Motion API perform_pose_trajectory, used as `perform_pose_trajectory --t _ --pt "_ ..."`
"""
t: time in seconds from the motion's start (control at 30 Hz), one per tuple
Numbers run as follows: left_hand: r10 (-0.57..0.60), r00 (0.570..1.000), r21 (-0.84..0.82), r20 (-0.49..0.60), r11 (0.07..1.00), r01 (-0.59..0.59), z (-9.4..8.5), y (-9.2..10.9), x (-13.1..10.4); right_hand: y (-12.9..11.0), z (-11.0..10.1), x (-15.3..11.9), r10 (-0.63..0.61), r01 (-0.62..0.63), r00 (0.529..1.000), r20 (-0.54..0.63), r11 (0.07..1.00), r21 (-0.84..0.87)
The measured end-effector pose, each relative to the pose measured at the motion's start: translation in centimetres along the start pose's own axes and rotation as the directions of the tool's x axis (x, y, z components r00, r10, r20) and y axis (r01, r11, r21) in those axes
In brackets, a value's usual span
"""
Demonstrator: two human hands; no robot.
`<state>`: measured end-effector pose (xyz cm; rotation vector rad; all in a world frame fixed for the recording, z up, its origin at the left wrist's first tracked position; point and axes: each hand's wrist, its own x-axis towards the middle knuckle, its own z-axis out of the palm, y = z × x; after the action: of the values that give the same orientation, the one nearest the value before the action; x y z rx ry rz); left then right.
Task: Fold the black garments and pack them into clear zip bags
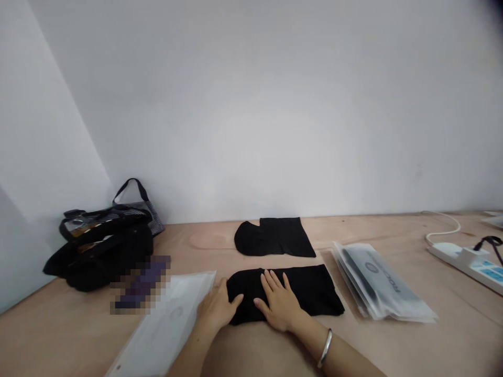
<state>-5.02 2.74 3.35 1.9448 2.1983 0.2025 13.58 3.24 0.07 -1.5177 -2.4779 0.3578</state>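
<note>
A flat piece of black stretchy-looking cloth (310, 290), rounded at its left end like a balaclava, lies in front of me. My right hand (281, 303) rests flat on its middle with the fingers stretched out, and a silver bangle circles that wrist. At the cloth's rounded left end is my left hand (217, 308), its thumb out over the fabric and apart from the fingers, which are partly hidden. Behind lies a similar black cloth piece (281, 236), spread flat with a notch in its upper edge.
Frosted plastic bags (387, 283) with printed lettering are stacked at right; another frosted bag (168, 309) lies under my left forearm. A black bag (106, 256) and a striped bag (155, 212) stand at left. A power strip (471, 262) with plugged-in charger sits far right. A wall backs the table.
</note>
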Motion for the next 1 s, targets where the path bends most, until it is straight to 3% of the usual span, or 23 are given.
perform_pose_trajectory --t 0.1,0.2,0.33,0.4,0.47,0.57,0.67,0.83,0.9,1.0 --pt "0.052 0.997 -0.090 0.058 0.995 -0.047 -0.6 -1.1 0.4 -0.2 0.2 0.4 0.005 -0.005 1.000 -0.016 1.000 0.008" --pt "0.066 0.995 -0.251 -0.078 0.964 -0.084 -0.6 -1.0 0.6 -0.1 -0.2 0.4 -0.003 0.004 1.000 -0.008 0.999 0.036" --pt "-0.004 0.931 -0.573 -0.365 0.789 -0.221 0.6 1.9 0.4 1.3 -1.6 -0.5 -0.023 0.025 0.999 -0.031 0.998 0.055" --pt "-0.008 0.918 -0.693 -0.397 0.658 -0.294 1.5 3.7 0.2 2.6 -2.3 -1.5 0.015 -0.016 0.996 -0.090 1.000 -0.007" --pt "0.061 0.917 -0.732 -0.394 0.583 -0.353 2.3 5.3 0.0 4.2 -2.8 -2.7 0.076 -0.090 0.986 -0.147 0.991 -0.098" --pt "0.232 0.870 -0.603 -0.435 0.643 -0.473 3.0 7.1 -0.3 6.5 -3.1 -4.4 0.152 -0.187 0.973 -0.177 0.961 -0.206" --pt "0.446 0.791 -0.329 -0.418 0.737 -0.590 3.5 8.2 -0.7 8.0 -2.9 -5.4 0.184 -0.218 0.971 -0.154 0.944 -0.247" --pt "0.701 0.698 -0.009 -0.148 0.704 -0.710 4.1 8.5 -1.4 8.9 -2.3 -5.6 0.204 -0.220 0.974 -0.099 0.956 -0.192" --pt "0.738 0.672 0.031 -0.060 0.674 -0.738 4.1 8.2 -1.6 9.0 -2.2 -5.5 0.194 -0.207 0.977 -0.089 0.962 -0.177" --pt "0.755 0.655 0.059 -0.019 0.655 -0.753 3.8 8.1 -1.9 9.1 -2.2 -5.5 0.189 -0.202 0.978 -0.089 0.964 -0.173"
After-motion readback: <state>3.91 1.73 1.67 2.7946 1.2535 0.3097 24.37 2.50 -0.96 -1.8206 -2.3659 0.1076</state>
